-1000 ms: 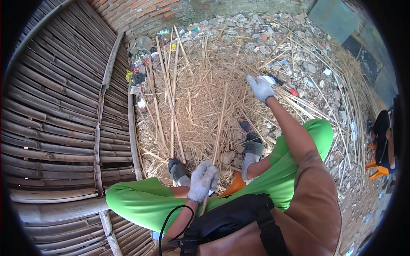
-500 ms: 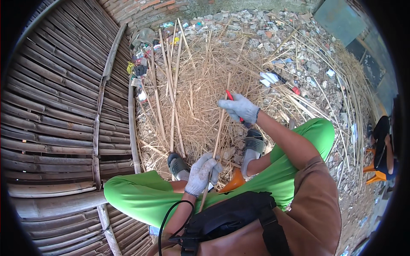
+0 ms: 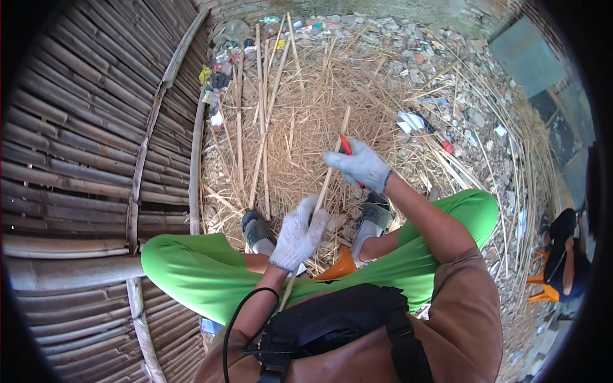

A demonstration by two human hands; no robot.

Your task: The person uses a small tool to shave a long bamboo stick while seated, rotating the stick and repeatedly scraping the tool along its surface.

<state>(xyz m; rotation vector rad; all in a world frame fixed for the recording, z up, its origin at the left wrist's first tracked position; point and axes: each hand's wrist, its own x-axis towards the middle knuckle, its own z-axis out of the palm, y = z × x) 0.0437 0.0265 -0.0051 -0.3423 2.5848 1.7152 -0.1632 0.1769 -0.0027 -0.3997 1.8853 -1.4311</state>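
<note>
A long, thin bamboo strip point(image 3: 325, 189) runs slanting from my lap up and away between my knees. Around its nearer part my left hand point(image 3: 299, 235), in a white knitted glove, is closed. My right hand point(image 3: 359, 165), gloved the same way, is closed farther up, around a red-handled tool point(image 3: 345, 145) that lies against the strip. The tool's working end is hidden by the glove, so its kind cannot be made out. Beyond my right hand the strip's far end points toward a heap of bamboo shavings point(image 3: 306, 121).
Several bamboo strips point(image 3: 264, 121) lie beyond my left shoe. A slatted bamboo wall point(image 3: 76, 159) stands at left. Rubble and litter point(image 3: 472, 115) cover the ground at right, beside long thin strips point(image 3: 536, 140). Another person point(image 3: 562, 249) sits at far right. An orange seat point(image 3: 341, 265) shows under me.
The whole view has shifted slightly. Along the strip, my left hand now appears a little nearer to my right. Both hands keep their grip.
</note>
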